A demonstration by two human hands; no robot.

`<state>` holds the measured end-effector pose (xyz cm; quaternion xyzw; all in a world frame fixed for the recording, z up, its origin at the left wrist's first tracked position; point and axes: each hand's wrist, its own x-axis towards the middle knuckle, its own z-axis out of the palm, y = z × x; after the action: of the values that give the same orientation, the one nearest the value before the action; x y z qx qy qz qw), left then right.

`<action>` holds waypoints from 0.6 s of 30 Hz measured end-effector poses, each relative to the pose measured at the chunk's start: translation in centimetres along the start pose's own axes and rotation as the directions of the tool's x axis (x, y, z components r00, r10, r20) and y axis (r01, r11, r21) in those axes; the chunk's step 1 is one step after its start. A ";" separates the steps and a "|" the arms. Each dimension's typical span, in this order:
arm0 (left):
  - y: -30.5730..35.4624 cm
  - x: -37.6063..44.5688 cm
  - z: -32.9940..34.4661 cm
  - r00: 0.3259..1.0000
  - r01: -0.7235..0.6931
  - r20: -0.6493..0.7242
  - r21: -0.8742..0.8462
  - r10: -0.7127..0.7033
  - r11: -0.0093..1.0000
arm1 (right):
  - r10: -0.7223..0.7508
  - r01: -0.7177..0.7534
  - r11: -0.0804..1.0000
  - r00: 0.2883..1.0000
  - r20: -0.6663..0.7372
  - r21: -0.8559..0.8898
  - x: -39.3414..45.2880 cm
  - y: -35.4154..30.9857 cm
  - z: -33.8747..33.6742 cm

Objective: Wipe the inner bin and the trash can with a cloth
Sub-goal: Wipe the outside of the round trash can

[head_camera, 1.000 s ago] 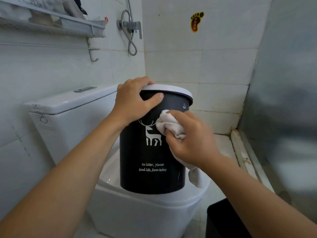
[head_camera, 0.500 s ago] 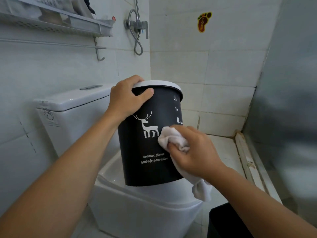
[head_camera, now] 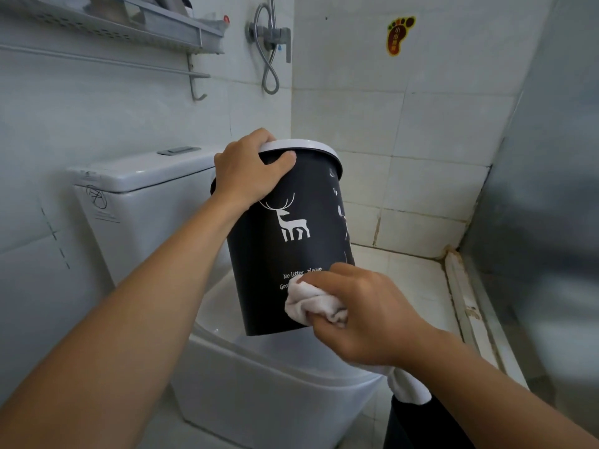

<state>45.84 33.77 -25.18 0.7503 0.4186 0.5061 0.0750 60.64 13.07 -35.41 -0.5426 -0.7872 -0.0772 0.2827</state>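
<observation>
white-tiled bathroom, 1 white ceramic toilet (head_camera: 259,384) below. 1 black round plastic trash can (head_camera: 291,254) with a white deer print, tilted over the closed lid. left hand (head_camera: 249,173) curls over its white rim, gripping. right hand (head_camera: 366,315) bunches 1 white cloth (head_camera: 311,306), pressing it low on the can's side.

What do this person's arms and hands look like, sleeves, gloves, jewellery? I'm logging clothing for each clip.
Both forearms are bare right to the frame edge, so no sleeves show. The left hand and right hand wear no gloves. No watch, bracelet or ring is visible on either wrist or on the fingers in view.
</observation>
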 end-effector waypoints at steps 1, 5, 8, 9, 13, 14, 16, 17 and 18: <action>-0.1 -0.1 -0.1 1.000 0.019 0.000 -0.028 -0.019 0.999 | 0.010 -0.009 1.000 0.999 -0.032 0.023 0.1 0.1 -0.1; -0.7 -0.7 -0.4 0.996 0.067 0.070 -0.262 -0.050 0.963 | 0.100 -0.070 0.990 0.964 -0.248 0.125 0.4 0.9 -1.3; -0.3 -1.5 -0.2 0.991 0.021 0.128 -0.400 0.033 0.916 | 0.136 -0.106 0.989 0.928 -0.347 0.105 0.4 1.3 -2.2; -0.1 -1.6 -0.1 0.988 0.001 0.138 -0.424 0.063 0.906 | 0.131 -0.109 0.991 0.927 -0.352 0.081 0.3 1.1 -2.4; 0.3 -1.2 -0.7 0.967 -0.074 0.194 -0.397 0.162 0.915 | 0.086 -0.094 0.995 0.942 -0.325 -0.010 -0.2 0.1 -2.5; 0.4 -1.1 -1.0 0.958 -0.120 0.202 -0.355 0.202 0.927 | 0.077 -0.090 0.996 0.950 -0.303 -0.028 -0.3 -0.2 -2.5; 1.1 -1.0 -1.8 0.931 -0.250 0.208 -0.238 0.301 0.939 | 0.066 -0.084 0.995 0.960 -0.272 -0.055 -0.4 -0.7 -2.5; 1.7 -1.2 -2.0 0.912 -0.306 0.222 -0.197 0.346 0.932 | 0.062 -0.081 0.995 0.962 -0.265 -0.061 -0.5 -0.9 -2.5; 2.4 -1.4 -2.2 0.894 -0.342 0.242 -0.179 0.378 0.923 | 0.057 -0.076 0.995 0.964 -0.258 -0.064 -0.5 -1.1 -2.4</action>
<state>45.21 30.60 -23.79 0.8705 0.2237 0.4300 0.0859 60.63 11.19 -33.44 -0.5641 -0.7222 -0.1660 0.3643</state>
